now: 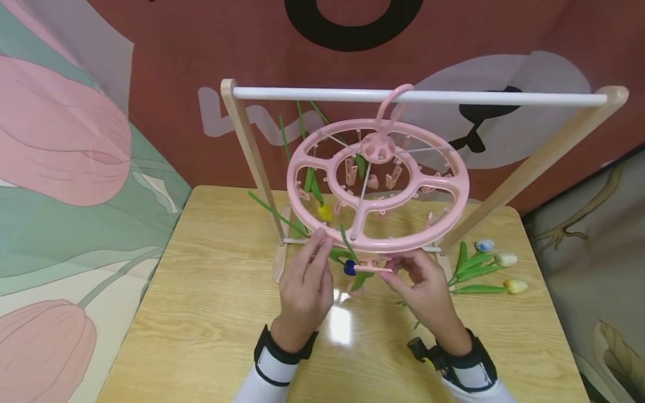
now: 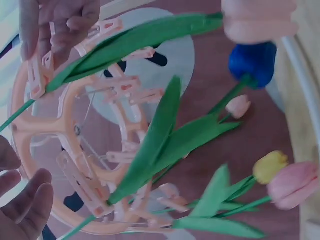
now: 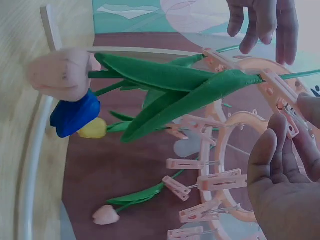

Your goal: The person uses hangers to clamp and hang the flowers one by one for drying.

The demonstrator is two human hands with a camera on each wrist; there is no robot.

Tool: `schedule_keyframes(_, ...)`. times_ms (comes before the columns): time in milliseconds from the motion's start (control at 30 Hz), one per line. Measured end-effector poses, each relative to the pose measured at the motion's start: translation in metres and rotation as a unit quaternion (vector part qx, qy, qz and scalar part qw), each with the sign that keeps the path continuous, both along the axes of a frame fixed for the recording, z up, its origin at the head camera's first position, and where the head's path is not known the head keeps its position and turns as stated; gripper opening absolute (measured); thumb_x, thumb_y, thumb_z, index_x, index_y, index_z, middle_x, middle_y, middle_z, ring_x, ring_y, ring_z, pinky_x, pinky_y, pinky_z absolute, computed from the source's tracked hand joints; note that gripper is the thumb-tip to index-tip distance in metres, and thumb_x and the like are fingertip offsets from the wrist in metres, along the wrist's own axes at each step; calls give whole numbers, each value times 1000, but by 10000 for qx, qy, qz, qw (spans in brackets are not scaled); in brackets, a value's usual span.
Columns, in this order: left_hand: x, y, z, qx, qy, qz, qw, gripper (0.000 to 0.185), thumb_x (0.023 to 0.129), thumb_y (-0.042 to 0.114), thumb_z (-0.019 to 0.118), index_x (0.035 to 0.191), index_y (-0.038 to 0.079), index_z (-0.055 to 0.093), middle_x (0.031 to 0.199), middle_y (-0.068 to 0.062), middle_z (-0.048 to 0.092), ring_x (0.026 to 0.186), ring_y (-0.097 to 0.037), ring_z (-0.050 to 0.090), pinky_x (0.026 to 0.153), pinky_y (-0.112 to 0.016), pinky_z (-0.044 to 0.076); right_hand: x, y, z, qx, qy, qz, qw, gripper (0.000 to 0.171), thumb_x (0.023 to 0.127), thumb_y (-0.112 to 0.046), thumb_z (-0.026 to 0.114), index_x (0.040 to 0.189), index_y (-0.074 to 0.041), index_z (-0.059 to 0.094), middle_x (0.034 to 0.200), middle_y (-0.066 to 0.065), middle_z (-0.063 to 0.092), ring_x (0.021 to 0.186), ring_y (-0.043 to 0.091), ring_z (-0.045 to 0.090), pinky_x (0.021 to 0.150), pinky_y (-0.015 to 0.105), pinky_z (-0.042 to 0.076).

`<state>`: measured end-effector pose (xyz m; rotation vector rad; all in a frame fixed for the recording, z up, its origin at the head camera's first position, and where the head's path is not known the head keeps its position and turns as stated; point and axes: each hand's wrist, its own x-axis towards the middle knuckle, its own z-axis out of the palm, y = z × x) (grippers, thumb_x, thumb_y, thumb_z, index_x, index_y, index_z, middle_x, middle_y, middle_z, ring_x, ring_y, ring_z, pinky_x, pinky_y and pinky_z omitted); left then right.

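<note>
A peg on the pink hanger is pinched by R hand; a stem is held by L hand.

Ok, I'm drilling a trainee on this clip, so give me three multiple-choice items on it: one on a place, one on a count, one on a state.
1. Where does the pink round clip hanger hang?
A. On the white rail
B. On a wall hook
C. Flat on the table

2. How many loose tulips lie on the table at right?
A. One
B. Three
C. Six

3. What is the right hand doing?
A. Resting flat
B. Pinching a pink clip
C. Gripping the rail

A: its hook is over the rail. B: blue, white, yellow heads. B: fingertips meet on the clip.
</note>
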<state>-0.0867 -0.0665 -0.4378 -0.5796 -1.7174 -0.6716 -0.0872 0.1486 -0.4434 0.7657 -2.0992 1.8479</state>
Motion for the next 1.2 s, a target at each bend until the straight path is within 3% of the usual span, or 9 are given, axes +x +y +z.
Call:
schedule_keyframes(133, -6, 0, 8, -118, -111, 52, 9999, 24, 97, -6, 59, 118, -10, 70, 121, -25, 71, 87, -29, 72, 71, -29, 63, 1, -2, 6, 225, 131, -62, 9996, 48, 75, 28, 72, 117, 8, 62, 102, 2, 65, 89, 9, 64, 79, 18, 61)
schedule_keyframes(233, -10, -1, 10, -85, -309, -62, 9995, 23, 98, -4, 62, 119, -8, 71, 120, -24, 72, 94, -32, 73, 78, -31, 64, 2, -3, 9, 259, 182, -15, 9995, 48, 74, 28, 72, 116, 9, 61, 103, 1, 66, 89, 8, 64, 79, 18, 61)
schedule_keyframes(367, -14, -5, 9, -14, -459, -70, 9989, 19, 99, -2, 63, 116, -7, 72, 116, -23, 73, 98, -33, 74, 88, -31, 65, 3, -3, 11, 245, 223, 150, 9993, 47, 73, 28, 74, 115, 10, 62, 105, -1, 66, 90, 7, 64, 80, 17, 60)
schedule_keyframes(567, -25, -17, 7, -92, -678, 16, 9977, 18, 97, -3, 66, 114, -8, 72, 118, -23, 73, 106, -33, 74, 97, -34, 61, 0, -1, 11, 257, 423, 383, 9980, 50, 75, 24, 74, 122, 9, 63, 105, 12, 67, 93, 11, 64, 84, 19, 60)
schedule_keyframes(800, -40, -37, 1, -445, -953, 203, 9942, 21, 101, -6, 58, 120, -9, 65, 128, -22, 70, 119, -32, 69, 107, -36, 56, -3, 8, 6, 698, 320, 238, 9968, 59, 77, 23, 74, 131, 5, 60, 107, 10, 69, 95, 17, 67, 87, 21, 60)
schedule_keyframes(1000, -51, -52, -5, -226, -1128, -114, 9933, 20, 101, -7, 57, 120, -10, 62, 129, -21, 69, 118, -32, 69, 108, -33, 56, 1, 21, -3, 1092, 5, 182, 9939, 53, 82, 20, 73, 131, 0, 63, 111, 4, 69, 93, 15, 66, 82, 18, 60)
schedule_keyframes(1200, -60, -59, -10, 0, -1151, -361, 9927, 24, 97, -13, 58, 121, -11, 62, 130, -21, 69, 118, -33, 69, 107, -33, 56, 3, 29, -13, 1374, 238, 138, 9901, 51, 80, 21, 73, 125, -1, 67, 105, 9, 70, 88, 11, 66, 78, 16, 60)
